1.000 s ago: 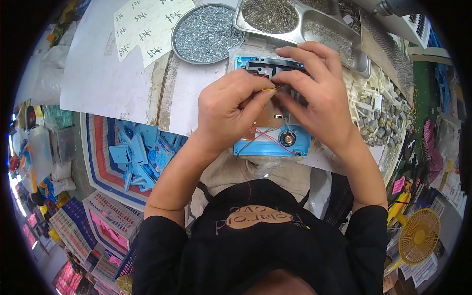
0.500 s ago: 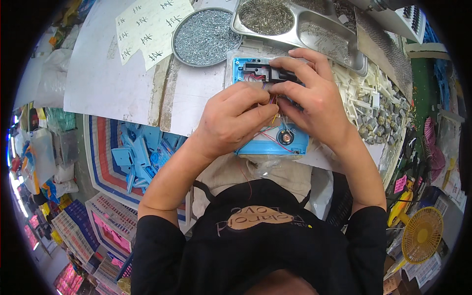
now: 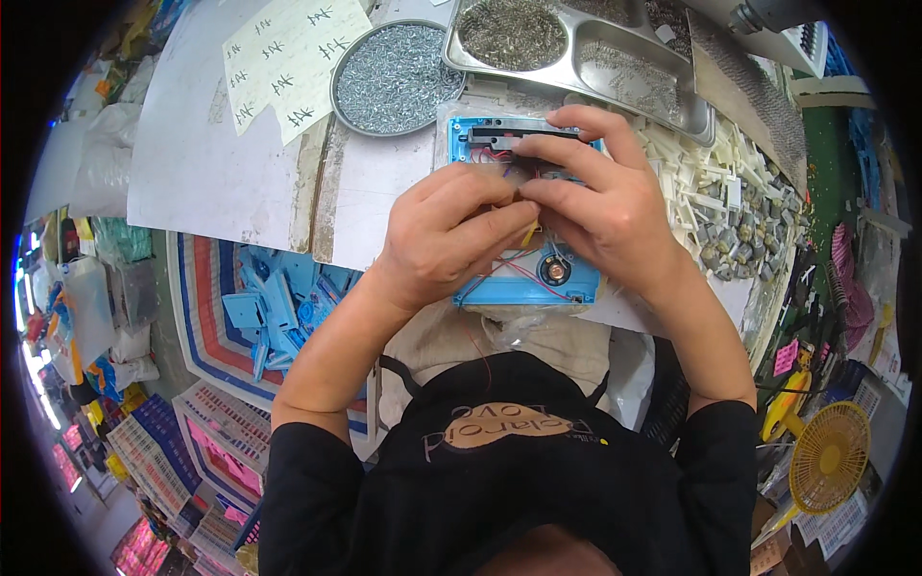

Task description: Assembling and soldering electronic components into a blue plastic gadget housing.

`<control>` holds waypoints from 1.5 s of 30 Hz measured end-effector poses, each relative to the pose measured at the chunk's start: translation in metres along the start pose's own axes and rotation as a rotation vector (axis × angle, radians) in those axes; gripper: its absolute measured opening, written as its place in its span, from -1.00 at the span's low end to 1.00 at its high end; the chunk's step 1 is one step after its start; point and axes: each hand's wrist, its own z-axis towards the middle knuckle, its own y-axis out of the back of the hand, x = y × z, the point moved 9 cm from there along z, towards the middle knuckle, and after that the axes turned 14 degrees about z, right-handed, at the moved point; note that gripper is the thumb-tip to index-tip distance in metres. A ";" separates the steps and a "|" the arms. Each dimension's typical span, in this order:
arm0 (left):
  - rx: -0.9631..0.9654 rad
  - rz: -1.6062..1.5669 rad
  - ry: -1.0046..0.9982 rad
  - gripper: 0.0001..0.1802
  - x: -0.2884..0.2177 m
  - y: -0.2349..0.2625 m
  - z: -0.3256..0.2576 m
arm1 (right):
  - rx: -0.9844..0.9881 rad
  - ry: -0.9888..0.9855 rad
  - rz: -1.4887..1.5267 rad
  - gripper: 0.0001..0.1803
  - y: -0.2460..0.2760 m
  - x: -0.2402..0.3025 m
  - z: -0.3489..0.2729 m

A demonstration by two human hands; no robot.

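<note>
Both your hands have drawn closer together over the blue plastic housing (image 3: 523, 278) at the table's near edge: left hand (image 3: 447, 235) curled, fingertips pinched on a small yellow piece (image 3: 531, 230); right hand (image 3: 605, 206) now with fingers laid across the housing's far end, steadying it while the wiring work carries on.

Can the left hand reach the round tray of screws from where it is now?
Probably yes: the round tray of screws lies uncovered just beyond the left hand, with only bare table between them.
</note>
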 end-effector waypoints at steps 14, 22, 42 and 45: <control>0.008 -0.138 0.438 -0.93 0.028 0.001 -0.011 | -0.139 0.032 -0.054 -0.70 0.011 -0.006 -0.008; 0.063 -0.193 0.614 -0.88 0.036 -0.008 -0.015 | -0.093 0.009 -0.170 -0.71 0.003 0.013 0.003; -0.157 0.105 0.471 -0.79 -0.007 0.029 0.010 | -0.214 -0.257 0.087 -0.86 0.035 -0.024 -0.037; 0.115 -0.239 0.535 -0.81 -0.013 -0.012 0.025 | -0.196 -0.251 0.111 -0.86 0.041 -0.023 -0.029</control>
